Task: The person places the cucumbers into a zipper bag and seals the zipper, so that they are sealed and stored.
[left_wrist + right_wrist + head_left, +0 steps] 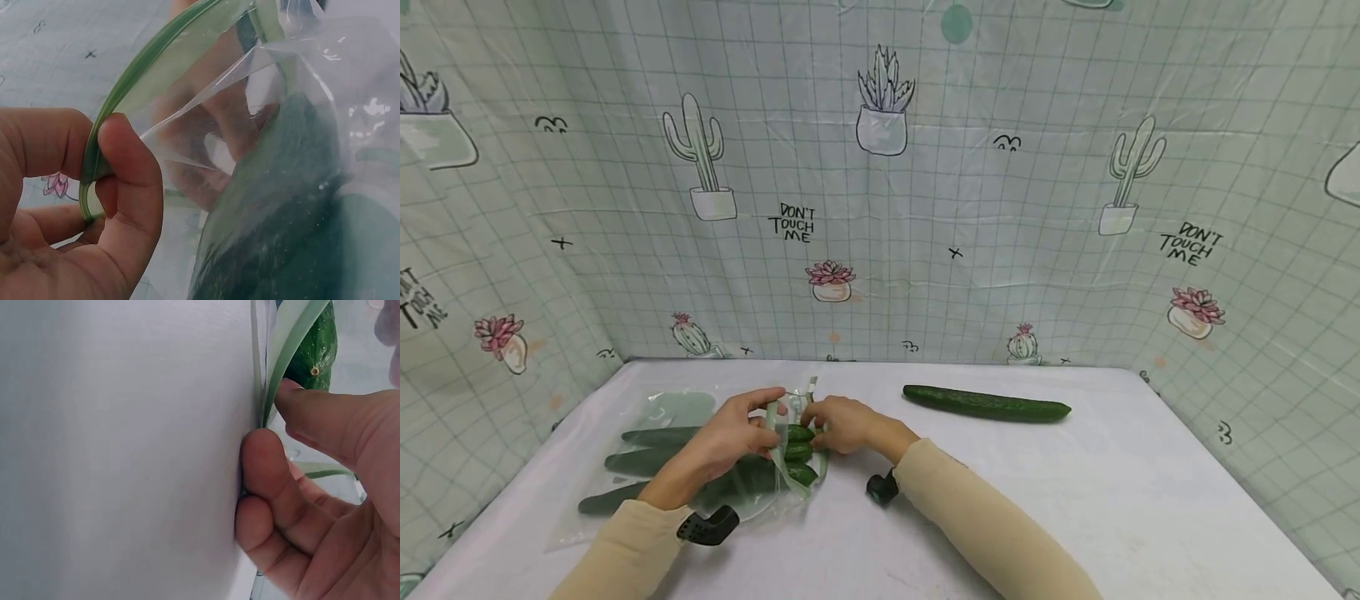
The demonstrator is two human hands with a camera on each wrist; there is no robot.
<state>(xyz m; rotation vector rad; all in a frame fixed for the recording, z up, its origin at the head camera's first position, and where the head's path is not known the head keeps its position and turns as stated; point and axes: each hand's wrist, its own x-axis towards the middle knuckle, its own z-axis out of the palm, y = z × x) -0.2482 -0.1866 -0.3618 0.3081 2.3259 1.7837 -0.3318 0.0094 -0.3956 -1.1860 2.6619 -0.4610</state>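
Observation:
A clear zip bag (pixel 568 525) with a green-edged mouth lies on the left of the table, its opening facing right. Several cucumbers (pixel 625 463) lie side by side inside it, their ends showing at the mouth. My left hand (pixel 730 437) pinches the upper green rim (pixel 94 147) between thumb and finger, lifting it away from the cucumbers. At the right side of the mouth, my right hand (pixel 847 423) pinches the lower rim (pixel 275 381), thumb inside and curled fingers outside, close to a cucumber end (pixel 315 362).
One loose cucumber (pixel 987 404) lies at the back right of the white-covered table (pixel 1075 517). A patterned curtain (pixel 880 217) hangs behind and along both sides. Black wrist cameras (pixel 709 526) sit on both wrists.

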